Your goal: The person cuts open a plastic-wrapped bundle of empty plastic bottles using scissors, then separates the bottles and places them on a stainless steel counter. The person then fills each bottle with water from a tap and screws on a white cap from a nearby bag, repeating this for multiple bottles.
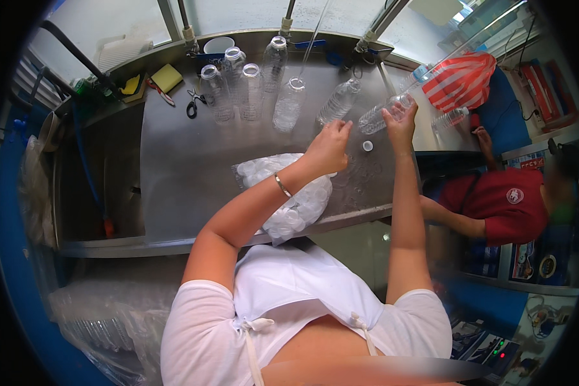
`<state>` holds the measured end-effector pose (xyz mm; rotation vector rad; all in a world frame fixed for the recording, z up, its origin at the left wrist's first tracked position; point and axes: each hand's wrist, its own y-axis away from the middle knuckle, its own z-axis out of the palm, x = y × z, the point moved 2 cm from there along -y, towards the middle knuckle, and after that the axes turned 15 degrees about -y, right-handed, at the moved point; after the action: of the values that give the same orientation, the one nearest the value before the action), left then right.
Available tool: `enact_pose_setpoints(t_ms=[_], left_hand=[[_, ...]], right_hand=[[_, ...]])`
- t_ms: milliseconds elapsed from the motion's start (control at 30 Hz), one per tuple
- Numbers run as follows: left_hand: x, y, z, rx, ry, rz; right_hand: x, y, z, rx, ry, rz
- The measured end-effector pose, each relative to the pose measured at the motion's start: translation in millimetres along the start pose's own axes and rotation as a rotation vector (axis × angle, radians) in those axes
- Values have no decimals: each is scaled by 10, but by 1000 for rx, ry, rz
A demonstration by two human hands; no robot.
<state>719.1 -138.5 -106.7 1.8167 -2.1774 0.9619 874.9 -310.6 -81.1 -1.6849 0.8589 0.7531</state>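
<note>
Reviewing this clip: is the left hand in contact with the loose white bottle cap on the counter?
Apart. The head view shows bare metal counter between the left hand and the white bottle cap.

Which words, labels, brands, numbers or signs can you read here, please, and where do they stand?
Dark red shirt: round white emblem, lettering too small to read.
Pale panel above it: red characters, too blurred to read.
Dark panel: oval emblem, too small to read.
Clear plastic bottle in the right hand: no printing visible.
</note>
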Motion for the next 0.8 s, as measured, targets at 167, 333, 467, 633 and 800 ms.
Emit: enact_pose_setpoints(t_ms=[167,333,467,633,800], left_hand=[[143,-270,890,-287,-195,86],[267,-393,1394,-78,-483,407],[286,-567,1627,-391,-406,395],[256,-544,1560,-367,-314,266],[230,-369,976,-96,21,34]], right_hand=[[594,-209,15,-33,47,52],[601,-218,39,28,64,53],[510,-268,12,12,144,61],[254,-309,-25,-93,234,-33],[-24,-399,-101,-49,281,-113]])
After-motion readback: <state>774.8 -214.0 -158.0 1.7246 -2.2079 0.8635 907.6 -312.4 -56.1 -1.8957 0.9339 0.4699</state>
